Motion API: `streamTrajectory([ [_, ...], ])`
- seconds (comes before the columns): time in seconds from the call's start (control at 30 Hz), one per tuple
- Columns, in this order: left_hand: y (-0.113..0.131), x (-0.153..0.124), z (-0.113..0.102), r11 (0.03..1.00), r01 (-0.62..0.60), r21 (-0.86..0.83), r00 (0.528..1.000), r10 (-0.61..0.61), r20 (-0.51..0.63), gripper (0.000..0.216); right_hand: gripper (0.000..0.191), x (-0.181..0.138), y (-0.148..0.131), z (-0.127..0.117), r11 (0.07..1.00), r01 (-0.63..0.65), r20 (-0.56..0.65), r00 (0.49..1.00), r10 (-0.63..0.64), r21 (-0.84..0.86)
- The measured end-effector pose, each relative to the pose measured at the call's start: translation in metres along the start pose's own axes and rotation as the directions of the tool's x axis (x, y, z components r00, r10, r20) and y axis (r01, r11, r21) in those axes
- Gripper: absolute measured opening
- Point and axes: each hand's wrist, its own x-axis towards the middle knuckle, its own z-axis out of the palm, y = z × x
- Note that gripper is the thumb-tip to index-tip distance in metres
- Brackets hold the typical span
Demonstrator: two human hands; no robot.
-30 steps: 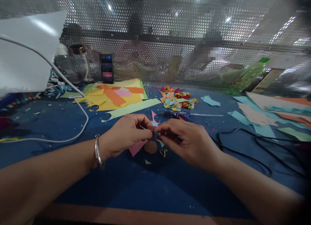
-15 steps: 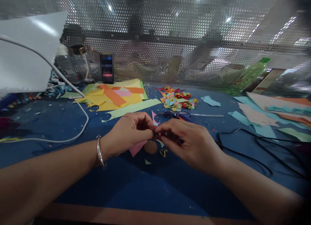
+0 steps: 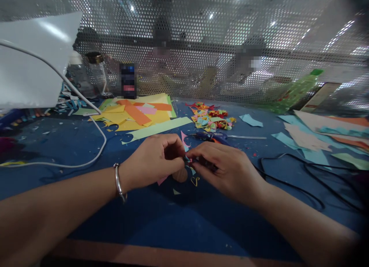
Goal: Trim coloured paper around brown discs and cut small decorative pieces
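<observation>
A small folded piece of coloured paper [image 3: 188, 158] is pinched between the fingertips of my right hand [image 3: 230, 169]. My left hand [image 3: 155, 158], with a silver bangle at the wrist, has thumb and forefinger closing on the piece's other side. Fingers cover most of it. On the table under them lie a round wooden disc [image 3: 180, 175], a yellow curled strip [image 3: 195, 181] and a scrap of pink paper [image 3: 162, 179], partly hidden by my left hand. Just beyond my fingers is a dark blue glue gun [image 3: 210, 136] with a clear glue stick [image 3: 248, 137] at its back.
A pile of small folded paper pieces [image 3: 213, 119] sits behind the glue gun. Yellow and orange sheets [image 3: 135, 117] lie at back left, blue and pale ones [image 3: 305, 136] at right. A white cable [image 3: 102, 144] loops left, a black cable [image 3: 288, 178] right. A perforated metal screen [image 3: 190, 48] stands behind.
My left fingertips have shifted slightly, and more of the coloured folded paper shows between the hands. The left hand covers more of the pink scrap. The view has shifted a little.
</observation>
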Motion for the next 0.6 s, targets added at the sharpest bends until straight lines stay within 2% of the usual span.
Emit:
streamTrajectory([
  [0.13,0.0027,-0.0038,0.0,0.944,-0.135,0.301,0.987,0.155,-0.041,0.009,0.012,-0.0003,0.0026,-0.0011,1.0,0.012,0.008,1.0,-0.012,-0.025],
  [0.23,0.0034,-0.0048,0.0016,0.882,-0.214,0.42,0.967,0.252,-0.036,0.01,0.011,-0.0002,0.0035,-0.0014,0.999,0.025,0.013,1.0,-0.025,-0.039],
  [0.6,0.0031,-0.0032,0.0013,0.846,-0.308,0.435,0.931,0.363,-0.045,0.009,0.013,0.0015,-0.0013,-0.0006,0.995,-0.082,-0.011,0.996,0.083,0.057],
])
